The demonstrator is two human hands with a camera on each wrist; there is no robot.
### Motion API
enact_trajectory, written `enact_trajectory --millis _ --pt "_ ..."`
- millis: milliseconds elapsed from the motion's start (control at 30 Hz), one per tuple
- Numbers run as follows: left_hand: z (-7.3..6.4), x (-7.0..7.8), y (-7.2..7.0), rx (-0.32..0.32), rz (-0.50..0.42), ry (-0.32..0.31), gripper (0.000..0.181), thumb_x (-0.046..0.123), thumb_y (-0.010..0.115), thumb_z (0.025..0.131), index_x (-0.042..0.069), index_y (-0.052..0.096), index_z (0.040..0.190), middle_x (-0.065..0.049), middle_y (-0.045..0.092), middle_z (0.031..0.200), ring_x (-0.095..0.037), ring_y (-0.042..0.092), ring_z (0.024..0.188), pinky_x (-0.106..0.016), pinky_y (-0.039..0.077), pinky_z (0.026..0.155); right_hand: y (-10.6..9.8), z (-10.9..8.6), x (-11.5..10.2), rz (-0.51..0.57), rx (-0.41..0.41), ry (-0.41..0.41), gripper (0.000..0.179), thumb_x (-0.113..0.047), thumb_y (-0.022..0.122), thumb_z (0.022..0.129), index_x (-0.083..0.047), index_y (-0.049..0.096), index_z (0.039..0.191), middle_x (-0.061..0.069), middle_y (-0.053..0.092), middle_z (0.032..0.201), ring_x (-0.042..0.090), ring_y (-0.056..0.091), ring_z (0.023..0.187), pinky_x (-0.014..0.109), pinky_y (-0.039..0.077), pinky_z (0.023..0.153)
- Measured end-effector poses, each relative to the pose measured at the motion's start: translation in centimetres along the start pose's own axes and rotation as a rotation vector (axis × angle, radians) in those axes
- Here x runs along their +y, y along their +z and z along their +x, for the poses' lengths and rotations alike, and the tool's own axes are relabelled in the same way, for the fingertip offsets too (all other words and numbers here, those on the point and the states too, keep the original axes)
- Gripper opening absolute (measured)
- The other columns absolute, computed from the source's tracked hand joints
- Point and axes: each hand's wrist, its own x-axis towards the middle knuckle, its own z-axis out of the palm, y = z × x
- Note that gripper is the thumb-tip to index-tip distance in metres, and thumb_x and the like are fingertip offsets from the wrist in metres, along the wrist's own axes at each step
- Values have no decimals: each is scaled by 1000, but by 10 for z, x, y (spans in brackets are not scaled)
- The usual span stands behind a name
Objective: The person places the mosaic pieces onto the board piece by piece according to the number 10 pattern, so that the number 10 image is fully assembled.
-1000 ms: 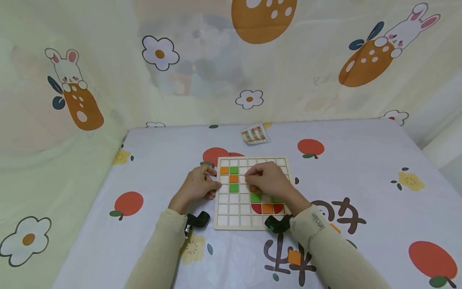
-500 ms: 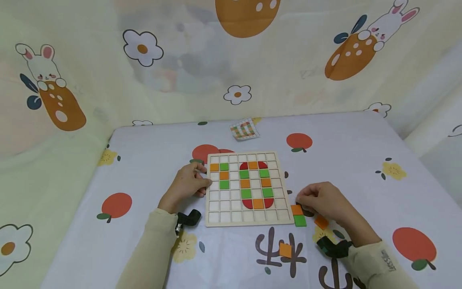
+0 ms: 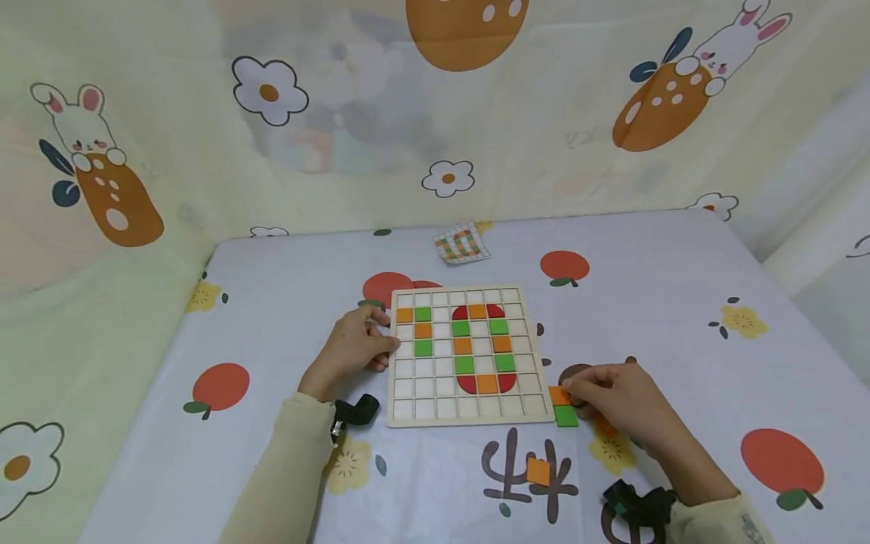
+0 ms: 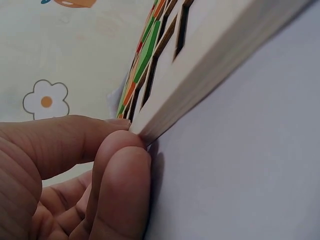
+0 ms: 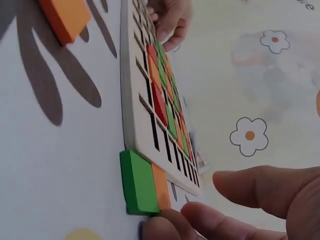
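Observation:
A square wooden grid board (image 3: 404, 409) lies on the table, its pale cells partly filled. Green, orange and rounded red tiles form a ring in its right half, and several orange and green tiles sit upper left. My left hand (image 3: 350, 344) pinches the board's left edge, thumb (image 4: 75, 140) over the rim and fingers against the side. Beyond the lower right corner, my right hand (image 3: 615, 397) has its fingertips at an orange tile (image 3: 557, 394), thumb and fingers apart in the right wrist view. A green tile (image 5: 137, 182) lies beside that orange one, against the board's corner.
One loose orange tile (image 3: 538, 472) lies in front of the board. Another orange tile (image 3: 603, 425) is partly hidden beneath my right hand. Behind the board lies a small patterned card (image 3: 462, 243). A printed curtain (image 3: 367, 189) hangs along the table's far edge.
My right hand has moved from over the board to the loose tiles at its lower right, uncovering the ring of tiles. My left hand stays at the left edge.

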Motion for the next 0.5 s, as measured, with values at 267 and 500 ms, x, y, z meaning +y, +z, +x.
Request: enact_trajectory --millis 267,500 --pt "-1 1 0 9 7 -14 38 6 80 90 2 58 120 -12 63 81 -17 65 55 -29 62 57 1 -2 5 167 3 -24 30 -19 76 95 2 74 116 8 77 102 16 68 82 26 55 63" --pt "0 -1 1 10 2 -12 37 6 80 90 2 58 121 -11 63 81 -17 65 55 -30 62 57 4 1 8 183 19 -75 31 -13 76 94 2 72 121 6 76 101 12 65 85 23 53 64"
